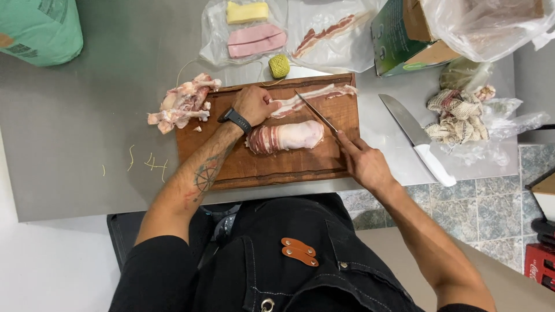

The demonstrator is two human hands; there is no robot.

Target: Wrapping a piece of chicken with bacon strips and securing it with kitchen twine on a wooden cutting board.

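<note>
Fingers of my left hand (pixel 254 104) are closing down to pin the pale streaky bacon strip (pixel 312 97) flat on the brown wooden cutting board (pixel 272 164), steadying it while my right hand (pixel 364 163) is gripping the thin steel knife (pixel 315 111) angled onto it, just beyond the bacon-wrapped meat roll (pixel 286 137).

Our left hand (pixel 254 104) is curled, knuckles up, fingertips pressed down, forearm angled in from below. Our right hand (pixel 363 162) grips closed, index finger stretched forward.
</note>
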